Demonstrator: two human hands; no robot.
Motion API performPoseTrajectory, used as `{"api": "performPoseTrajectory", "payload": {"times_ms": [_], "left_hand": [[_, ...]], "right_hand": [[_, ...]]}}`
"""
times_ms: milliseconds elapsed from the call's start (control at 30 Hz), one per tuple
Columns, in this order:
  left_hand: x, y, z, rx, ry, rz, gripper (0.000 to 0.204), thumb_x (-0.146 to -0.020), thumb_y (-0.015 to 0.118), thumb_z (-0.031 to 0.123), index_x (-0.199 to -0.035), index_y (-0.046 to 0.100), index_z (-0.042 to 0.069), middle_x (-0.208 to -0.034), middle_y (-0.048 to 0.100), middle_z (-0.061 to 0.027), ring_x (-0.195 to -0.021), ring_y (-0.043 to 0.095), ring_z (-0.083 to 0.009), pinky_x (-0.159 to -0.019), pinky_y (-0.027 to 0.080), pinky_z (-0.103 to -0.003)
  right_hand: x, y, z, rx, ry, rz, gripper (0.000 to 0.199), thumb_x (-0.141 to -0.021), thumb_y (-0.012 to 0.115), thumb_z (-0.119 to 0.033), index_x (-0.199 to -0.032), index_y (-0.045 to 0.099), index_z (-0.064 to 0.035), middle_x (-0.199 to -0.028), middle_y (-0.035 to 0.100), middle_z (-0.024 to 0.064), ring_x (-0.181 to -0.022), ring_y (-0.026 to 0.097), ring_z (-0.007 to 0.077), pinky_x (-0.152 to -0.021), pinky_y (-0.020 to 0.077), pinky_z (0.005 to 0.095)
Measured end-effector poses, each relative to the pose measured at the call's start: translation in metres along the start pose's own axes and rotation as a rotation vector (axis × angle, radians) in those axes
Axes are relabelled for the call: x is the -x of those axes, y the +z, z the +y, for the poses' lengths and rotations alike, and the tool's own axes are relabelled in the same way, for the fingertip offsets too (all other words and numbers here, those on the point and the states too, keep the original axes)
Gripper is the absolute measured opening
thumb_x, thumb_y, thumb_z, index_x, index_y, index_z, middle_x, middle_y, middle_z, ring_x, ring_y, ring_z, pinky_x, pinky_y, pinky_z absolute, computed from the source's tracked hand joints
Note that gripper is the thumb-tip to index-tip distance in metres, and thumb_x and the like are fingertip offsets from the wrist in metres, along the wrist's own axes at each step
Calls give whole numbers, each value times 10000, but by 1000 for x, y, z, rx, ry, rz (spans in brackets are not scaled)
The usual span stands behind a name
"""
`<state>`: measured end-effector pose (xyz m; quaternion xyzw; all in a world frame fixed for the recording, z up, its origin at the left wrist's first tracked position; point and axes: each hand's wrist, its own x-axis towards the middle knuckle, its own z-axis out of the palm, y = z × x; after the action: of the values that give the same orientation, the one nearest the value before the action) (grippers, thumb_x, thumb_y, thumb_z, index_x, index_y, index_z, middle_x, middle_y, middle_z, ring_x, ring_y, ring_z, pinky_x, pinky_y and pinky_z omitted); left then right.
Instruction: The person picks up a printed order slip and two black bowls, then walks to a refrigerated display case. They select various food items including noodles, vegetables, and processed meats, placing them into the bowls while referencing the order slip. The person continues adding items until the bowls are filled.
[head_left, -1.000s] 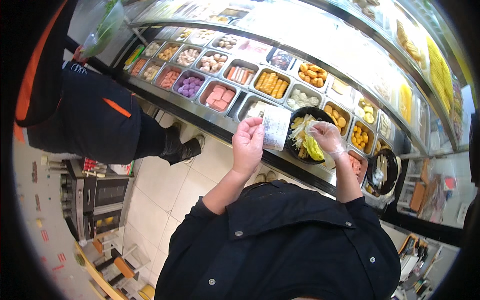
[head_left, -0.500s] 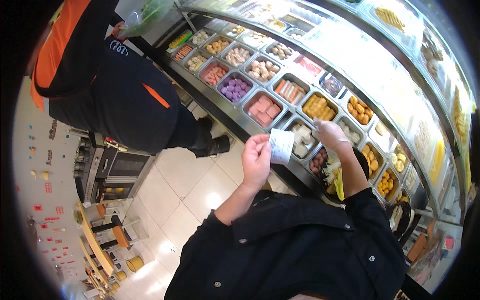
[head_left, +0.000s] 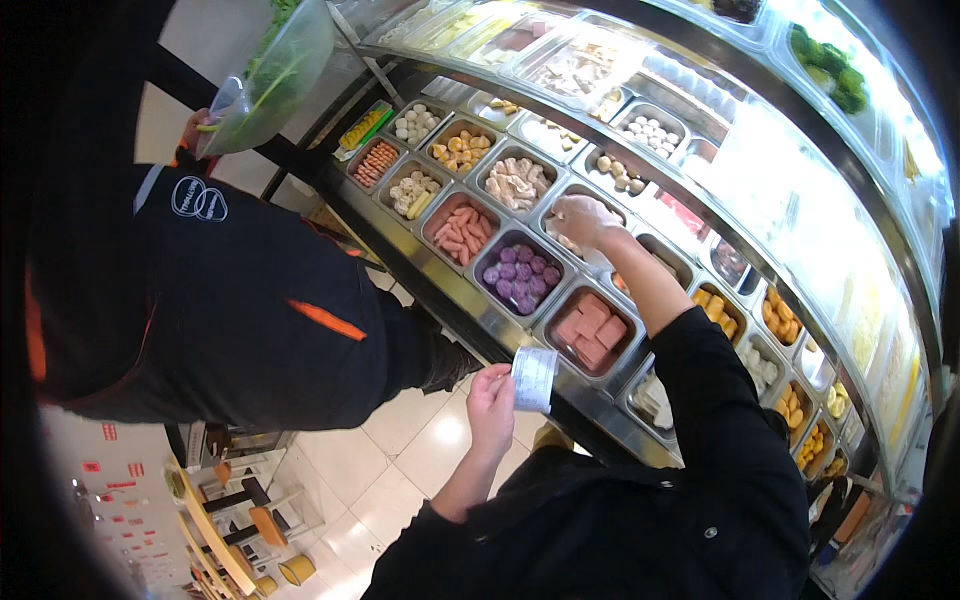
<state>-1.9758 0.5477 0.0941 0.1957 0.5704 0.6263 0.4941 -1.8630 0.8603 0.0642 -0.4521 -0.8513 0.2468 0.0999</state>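
At far left a co-worker in dark clothing with orange trim (head_left: 200,300) stands against the serving desk (head_left: 470,330). That person's hand (head_left: 195,130) grips a clear bag of leafy greens (head_left: 275,75), raised near the desk's upper left end.

The desk runs diagonally from upper left to lower right, set with rows of steel trays. At the left end sit a tray of small orange sausages (head_left: 377,160), one of white balls (head_left: 415,123), one of pale pieces with a yellow strip (head_left: 413,190) and one of orange-yellow pieces (head_left: 460,150). Next come pink sausages (head_left: 460,230) and pale folded pieces (head_left: 515,180). Below these lies a tray of purple balls (head_left: 520,275), and just beside it a tray of pink rectangular slabs (head_left: 590,328).

The left hand (head_left: 490,405) is held in front of the desk's lower edge, above the tiled floor (head_left: 400,450). Its fingers are closed narrowly on a small white paper slip (head_left: 533,378), pinching the left edge; the slip stands upright, overlapping the steel rim below the pink slabs.

The right hand (head_left: 583,220) reaches over the desk with the arm extended, resting in a tray just beyond the purple balls. Its fingers are curled down into the tray; whether they hold anything cannot be told. Further right, trays of yellow-orange pieces (head_left: 780,320) continue under the curved glass guard (head_left: 800,200).
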Motion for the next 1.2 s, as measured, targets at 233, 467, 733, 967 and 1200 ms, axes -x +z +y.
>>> {"api": "performPoseTrajectory", "payload": {"times_ms": [233,467,733,967,1200], "left_hand": [[-39,-48,-11,-16,-166,230,175,-869,477,-1,-1043,462,9,-914,608,-105,-806,584,-134,-734,461,-242],[-55,-57,-4,13,-156,234,177,-867,470,-17,-1043,455,4,-908,612,-117,-805,586,-140,-731,461,-246],[-65,-48,-13,11,-183,165,196,-868,468,-12,-1063,453,-5,-914,614,-126,-817,583,-145,-756,459,-251],[-59,-54,-18,1,-177,253,203,-863,472,-17,-1065,456,-3,-902,617,-124,-806,584,-142,-742,461,-247],[-54,-58,-22,8,-197,278,207,-858,485,-19,-1062,459,6,-874,620,-108,-774,581,-127,-704,462,-232]], "right_hand": [[-140,49,-13,107,33,-28,234,-807,507,-168,-959,602,-17,-1014,613,178,-959,592,312,-818,476,388],[-167,56,-6,139,40,-148,223,-812,554,-256,-927,656,-94,-1019,627,116,-967,588,268,-809,472,348],[-177,84,-17,-160,303,-7,319,-774,561,-243,-983,634,-13,-989,630,189,-962,597,316,-844,466,359],[-197,114,-21,-29,198,23,260,-770,517,-160,-956,619,-9,-968,627,216,-895,625,329,-763,507,376],[-194,96,-19,-131,269,-106,280,-754,537,-181,-962,623,-15,-968,631,207,-917,621,319,-786,494,402]]}}
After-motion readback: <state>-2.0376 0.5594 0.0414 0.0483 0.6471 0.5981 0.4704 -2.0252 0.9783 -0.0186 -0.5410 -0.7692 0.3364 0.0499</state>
